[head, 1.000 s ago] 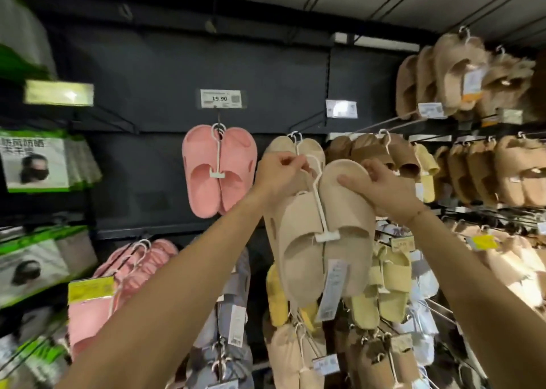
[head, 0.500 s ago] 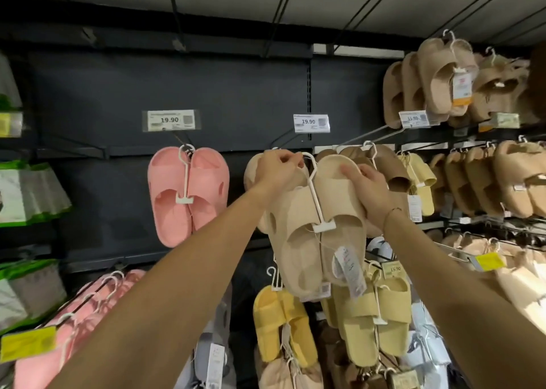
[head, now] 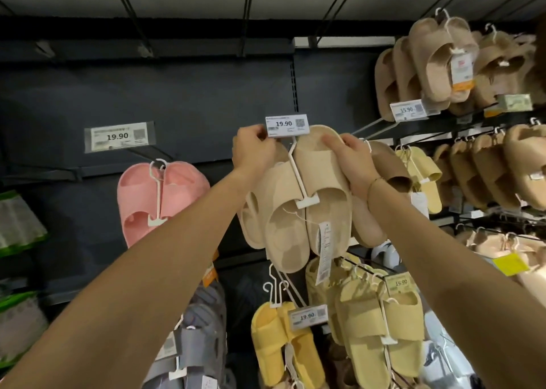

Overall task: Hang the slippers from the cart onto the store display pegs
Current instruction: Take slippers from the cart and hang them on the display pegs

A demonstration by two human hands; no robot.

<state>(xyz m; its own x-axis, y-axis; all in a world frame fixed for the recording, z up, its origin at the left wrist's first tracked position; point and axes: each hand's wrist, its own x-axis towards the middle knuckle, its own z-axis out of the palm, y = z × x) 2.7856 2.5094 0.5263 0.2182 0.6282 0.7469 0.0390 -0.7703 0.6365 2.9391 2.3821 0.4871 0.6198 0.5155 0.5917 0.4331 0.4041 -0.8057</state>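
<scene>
Three 19.90 price tags (head: 283, 125), one pink slipper pair (head: 161, 199).

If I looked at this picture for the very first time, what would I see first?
You'd first see two bare arms reaching up the middle, with the left hand and right hand holding a pair of beige slippers on a white hanger, just below a 19.90 price tag. Next comes the pink pair hanging to the left on the dark wall.

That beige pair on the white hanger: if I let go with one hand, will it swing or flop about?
Probably swings: the beige pair hangs from one thin white hanger, joined only at a small clip. The slippers look thick and foam-like, so likely light and holding their shape rather than floppy. The paper tag dangles free and may flutter. Left hand and right hand both steady it.
</scene>
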